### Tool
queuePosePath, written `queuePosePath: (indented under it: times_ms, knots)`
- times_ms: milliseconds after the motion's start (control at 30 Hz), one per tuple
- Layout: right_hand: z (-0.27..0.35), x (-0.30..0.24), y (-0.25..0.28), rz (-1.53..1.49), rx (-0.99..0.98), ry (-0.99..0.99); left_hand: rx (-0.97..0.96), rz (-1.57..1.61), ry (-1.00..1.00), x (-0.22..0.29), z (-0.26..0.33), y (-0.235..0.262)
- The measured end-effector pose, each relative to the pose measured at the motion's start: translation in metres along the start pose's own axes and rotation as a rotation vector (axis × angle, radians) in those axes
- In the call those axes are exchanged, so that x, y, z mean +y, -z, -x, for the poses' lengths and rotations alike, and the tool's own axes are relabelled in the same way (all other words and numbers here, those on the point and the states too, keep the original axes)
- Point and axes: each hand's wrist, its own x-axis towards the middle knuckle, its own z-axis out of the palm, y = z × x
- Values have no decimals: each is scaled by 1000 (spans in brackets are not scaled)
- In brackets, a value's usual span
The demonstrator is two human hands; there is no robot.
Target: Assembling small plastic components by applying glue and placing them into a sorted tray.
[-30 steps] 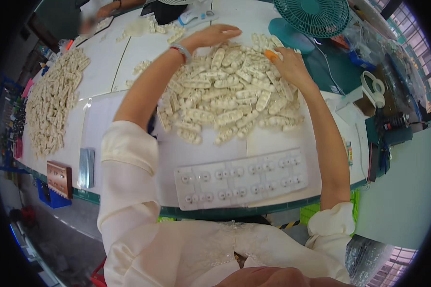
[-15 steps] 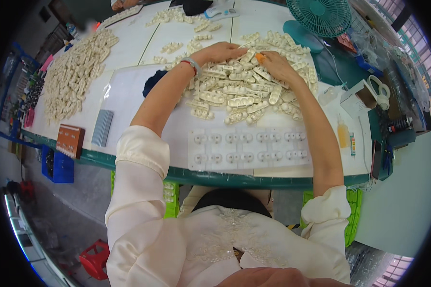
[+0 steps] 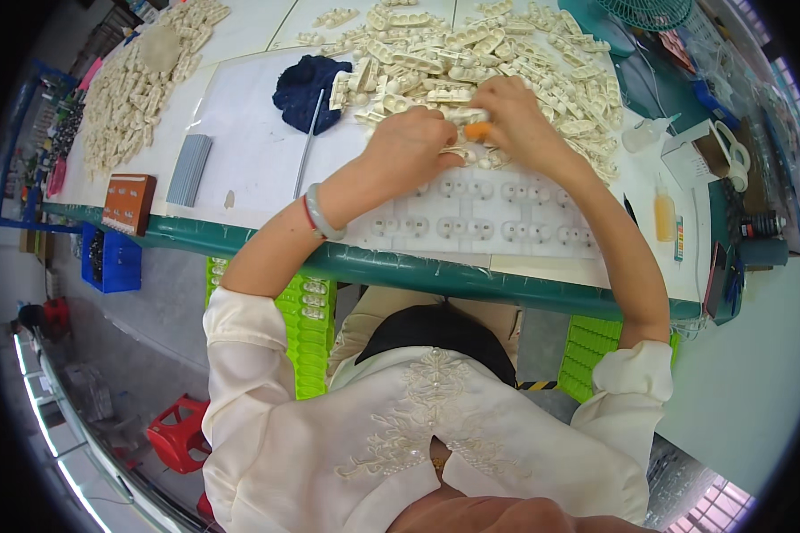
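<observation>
My left hand (image 3: 411, 147) and my right hand (image 3: 523, 124) are close together at the near edge of a large pile of cream moulded pieces (image 3: 507, 44). Both hands have their fingers curled in. An orange finger cover (image 3: 477, 131) is on my right hand. Small cream parts show between and beneath the fingertips, but what each hand grips is hidden. Just below my hands lies a translucent tray (image 3: 498, 210) with rows of rounded seats holding small clear parts. To the left of the pile sits a dark blue lump (image 3: 307, 93), with a thin metal rod (image 3: 309, 147) leaning against it.
Another cream heap (image 3: 124, 115) is at the far left. Nearer stand a grey-blue ridged block (image 3: 189, 171) and a brown block (image 3: 129, 203). On the right are a bottle of amber liquid (image 3: 664, 216), a white box (image 3: 695, 153) and a green fan (image 3: 653, 11).
Both hands have drawn back from the far part of the pile toward me and the tray, and their fingers have curled. The blue lump and rod have come into fuller view.
</observation>
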Motion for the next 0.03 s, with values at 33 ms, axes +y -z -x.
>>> queuePosePath:
  times_ms: [33]
  knots:
    - [-3,6,6,-29,-50,-57,-44,-19,23,-1,-1,-4]
